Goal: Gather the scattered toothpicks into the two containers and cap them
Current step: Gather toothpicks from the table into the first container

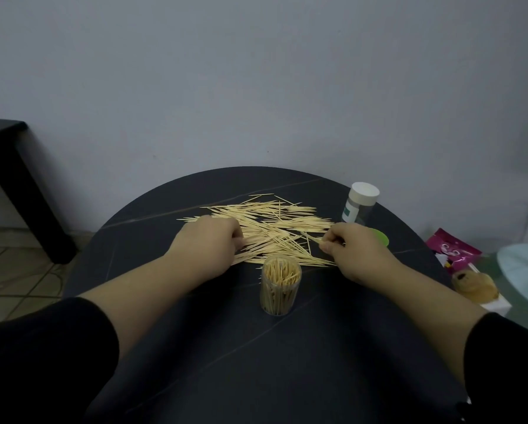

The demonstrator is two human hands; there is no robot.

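A clear round container (280,289) stands uncapped, packed with upright toothpicks, while the left hand (209,240) curls over the scattered toothpicks (272,228) (thin pale wood) and the right hand (353,243) pinches several.

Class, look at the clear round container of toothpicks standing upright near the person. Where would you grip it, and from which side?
Grip the clear round container around its middle wall, coming from the right side, where the table is bare. It stands upright with an open top packed with toothpicks, so a grip from above would likely meet their tips.
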